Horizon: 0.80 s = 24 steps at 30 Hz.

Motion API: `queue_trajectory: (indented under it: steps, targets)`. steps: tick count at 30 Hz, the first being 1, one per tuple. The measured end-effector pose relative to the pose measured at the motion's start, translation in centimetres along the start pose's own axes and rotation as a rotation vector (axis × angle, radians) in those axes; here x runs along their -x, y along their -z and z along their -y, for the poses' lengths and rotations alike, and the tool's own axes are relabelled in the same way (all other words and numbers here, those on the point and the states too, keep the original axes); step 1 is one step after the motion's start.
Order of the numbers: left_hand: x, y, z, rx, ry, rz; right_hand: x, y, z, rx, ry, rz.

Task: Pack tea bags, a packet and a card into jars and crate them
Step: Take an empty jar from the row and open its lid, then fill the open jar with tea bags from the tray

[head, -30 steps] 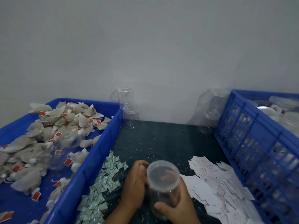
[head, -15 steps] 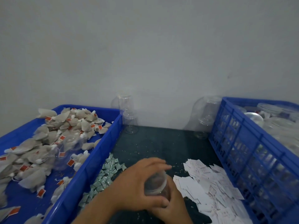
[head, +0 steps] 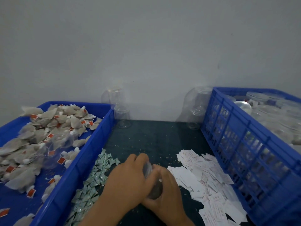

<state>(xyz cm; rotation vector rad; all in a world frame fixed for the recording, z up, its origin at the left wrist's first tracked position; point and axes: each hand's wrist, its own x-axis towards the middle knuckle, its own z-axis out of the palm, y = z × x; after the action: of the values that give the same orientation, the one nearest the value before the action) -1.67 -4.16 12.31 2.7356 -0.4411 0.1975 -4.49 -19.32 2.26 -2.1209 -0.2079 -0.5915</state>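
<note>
A clear plastic jar (head: 155, 190) with dark contents sits low in the middle of the dark table, mostly hidden by both hands. My left hand (head: 128, 178) is curled over its lid (head: 147, 168) from the left. My right hand (head: 166, 193) wraps the jar's body from the right and below. Tea bags (head: 48, 136) with red tags fill the blue tray (head: 91, 154) on the left. Small green packets (head: 96, 175) lie in a strip beside that tray. White cards (head: 205, 178) are heaped to the right of the hands.
A tall blue crate (head: 244, 144) with lidded jars inside stands at the right. Empty clear jars (head: 121, 110) stand stacked against the grey wall at the back, with more jars (head: 195, 110) beside the crate. Another clear jar (head: 55, 144) lies among the tea bags.
My left hand moved from the jar's side to over its lid. The jar has dropped lower between both hands and is now mostly covered.
</note>
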Motion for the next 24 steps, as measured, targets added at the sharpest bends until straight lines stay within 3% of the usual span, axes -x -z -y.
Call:
queue_trajectory:
  steps: [2, 4, 5, 7, 10, 12, 16, 21, 24]
  targets:
    - [-0.9, 1.2, 0.3, 0.157, 0.042, 0.117, 0.0, 0.1, -0.4, 0.014, 0.011, -0.157]
    - [-1.6, 2.5, 0.9, 0.633, 0.179, 0.247, 0.2, 0.6, -0.8, -0.098, -0.065, -0.258]
    - [-1.8, 3.0, 1.1, 0.905, 0.3, 0.261, 0.2, 0.8, -0.9, -0.175, -0.098, -0.276]
    - [-2.5, 2.9, 2.4, 1.035, 0.369, 0.124, 0.0, 1.2, -1.1, -0.296, -0.176, -0.283]
    - [-3.0, 0.5, 4.3, 0.932, 0.369, -0.102, -0.4, 1.3, -1.4, -0.374, -0.245, -0.272]
    - [-3.2, -1.4, 5.5, 0.848, 0.398, -0.168, -0.4, 1.2, -1.5, -0.385, -0.249, -0.246]
    - [-2.8, -6.0, 6.6, 0.45, 0.377, -0.078, -0.2, 1.0, -1.9, -0.404, -0.224, -0.172]
    - [-2.4, -9.1, 7.2, -0.064, 0.207, -0.159, 0.2, 0.7, -2.3, -0.372, -0.202, -0.058]
    - [-2.3, -9.3, 7.0, -0.095, 0.151, -0.137, 0.6, 0.7, -2.3, -0.353, -0.176, -0.001]
